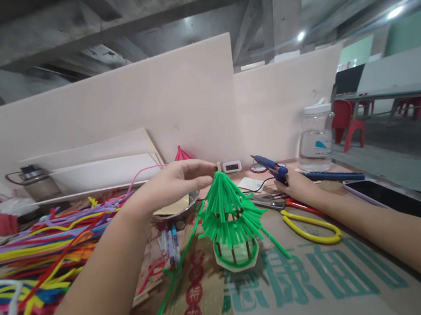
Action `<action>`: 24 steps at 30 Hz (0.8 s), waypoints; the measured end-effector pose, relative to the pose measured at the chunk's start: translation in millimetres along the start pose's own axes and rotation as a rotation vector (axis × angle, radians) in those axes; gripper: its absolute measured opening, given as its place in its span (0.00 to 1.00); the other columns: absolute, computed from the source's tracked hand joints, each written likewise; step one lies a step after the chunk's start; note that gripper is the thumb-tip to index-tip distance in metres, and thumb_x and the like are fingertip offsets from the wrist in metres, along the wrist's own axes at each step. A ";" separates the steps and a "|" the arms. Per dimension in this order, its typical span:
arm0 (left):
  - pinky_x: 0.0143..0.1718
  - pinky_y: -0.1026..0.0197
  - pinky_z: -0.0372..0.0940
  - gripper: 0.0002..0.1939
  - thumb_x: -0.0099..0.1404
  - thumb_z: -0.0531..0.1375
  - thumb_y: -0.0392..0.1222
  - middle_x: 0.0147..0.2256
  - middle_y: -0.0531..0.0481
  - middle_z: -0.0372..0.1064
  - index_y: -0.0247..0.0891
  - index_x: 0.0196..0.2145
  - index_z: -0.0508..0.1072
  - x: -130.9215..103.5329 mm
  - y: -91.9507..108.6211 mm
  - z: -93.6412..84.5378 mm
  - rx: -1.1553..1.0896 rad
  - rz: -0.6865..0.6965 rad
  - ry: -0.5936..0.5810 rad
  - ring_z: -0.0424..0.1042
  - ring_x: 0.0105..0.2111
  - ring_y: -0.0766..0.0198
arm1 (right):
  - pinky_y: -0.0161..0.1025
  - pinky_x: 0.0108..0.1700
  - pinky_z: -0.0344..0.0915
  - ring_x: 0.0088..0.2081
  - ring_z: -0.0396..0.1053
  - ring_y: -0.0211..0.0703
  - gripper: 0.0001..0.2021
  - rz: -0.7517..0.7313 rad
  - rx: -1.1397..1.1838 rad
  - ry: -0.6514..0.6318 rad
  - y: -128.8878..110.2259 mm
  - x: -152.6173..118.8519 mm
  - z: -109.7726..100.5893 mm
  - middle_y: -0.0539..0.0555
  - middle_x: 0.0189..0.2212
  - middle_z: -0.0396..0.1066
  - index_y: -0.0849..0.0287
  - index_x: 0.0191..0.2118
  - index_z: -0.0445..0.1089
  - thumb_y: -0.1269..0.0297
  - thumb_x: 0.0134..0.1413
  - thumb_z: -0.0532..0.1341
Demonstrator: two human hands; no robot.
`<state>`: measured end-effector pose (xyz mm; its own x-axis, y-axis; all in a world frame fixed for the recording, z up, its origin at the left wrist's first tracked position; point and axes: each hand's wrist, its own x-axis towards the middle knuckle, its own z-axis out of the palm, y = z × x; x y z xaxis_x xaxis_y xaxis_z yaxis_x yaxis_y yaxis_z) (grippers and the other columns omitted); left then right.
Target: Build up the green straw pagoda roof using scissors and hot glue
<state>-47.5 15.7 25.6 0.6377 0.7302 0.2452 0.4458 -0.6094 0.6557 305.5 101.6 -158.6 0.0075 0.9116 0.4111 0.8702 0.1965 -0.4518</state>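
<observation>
A small model pavilion with a two-tiered roof of green pipe cleaners stands upright on the cardboard in front of me. Its dark posts rise from a pale, many-sided base. My left hand hovers at the roof's peak, fingers stretched and thumb apart; its fingertips are beside a short pale stick at the peak. Whether they touch it I cannot tell. To the right, my right hand is wrapped around a blue hot glue gun, whose nozzle points up and left, away from the pavilion.
Yellow-handled scissors lie below my right forearm, near a phone. Many coloured pipe cleaners cover the left side. Behind are a metal bowl, a small digital clock, a clear bottle and a white partition.
</observation>
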 end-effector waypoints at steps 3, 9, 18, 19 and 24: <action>0.48 0.58 0.69 0.28 0.61 0.66 0.46 0.52 0.44 0.75 0.45 0.59 0.69 -4.5 6.0 1.5 0.012 0.023 -0.090 0.74 0.50 0.57 | 0.37 0.35 0.62 0.36 0.73 0.48 0.14 -0.004 -0.002 -0.002 0.2 0.3 0.4 0.60 0.39 0.75 0.60 0.48 0.65 0.58 0.60 0.59; 0.50 0.58 0.67 0.21 0.67 0.60 0.49 0.53 0.42 0.73 0.40 0.55 0.73 2.6 6.5 15.0 -0.123 0.102 -0.031 0.73 0.51 0.59 | 0.38 0.37 0.63 0.38 0.73 0.49 0.16 -0.001 -0.004 0.003 2.4 1.2 1.8 0.61 0.40 0.75 0.60 0.49 0.65 0.57 0.58 0.60; 0.38 0.61 0.66 0.18 0.60 0.64 0.53 0.35 0.47 0.78 0.36 0.39 0.80 7.6 8.3 20.2 -0.110 0.027 0.206 0.74 0.36 0.62 | 0.38 0.35 0.63 0.37 0.73 0.49 0.16 0.016 0.010 0.047 2.4 3.1 0.3 0.60 0.38 0.75 0.61 0.49 0.66 0.57 0.59 0.59; 0.37 0.61 0.66 0.18 0.60 0.65 0.53 0.34 0.47 0.78 0.36 0.38 0.80 7.7 9.5 22.1 -0.108 0.014 0.226 0.73 0.34 0.62 | 0.38 0.35 0.63 0.37 0.73 0.49 0.16 0.016 0.009 0.049 2.4 3.3 0.2 0.60 0.37 0.75 0.61 0.49 0.66 0.57 0.59 0.59; 0.37 0.61 0.65 0.19 0.59 0.65 0.55 0.34 0.47 0.77 0.35 0.36 0.78 10.8 10.1 29.3 -0.115 0.013 0.259 0.73 0.35 0.63 | 0.39 0.33 0.62 0.33 0.72 0.49 0.15 0.020 -0.012 0.031 2.8 2.1 1.0 0.59 0.33 0.75 0.61 0.44 0.67 0.54 0.58 0.59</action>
<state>-17.7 8.4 14.0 0.4544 0.7864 0.4183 0.3552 -0.5906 0.7246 307.5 104.4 -159.9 0.0407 0.9036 0.4265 0.8756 0.1734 -0.4508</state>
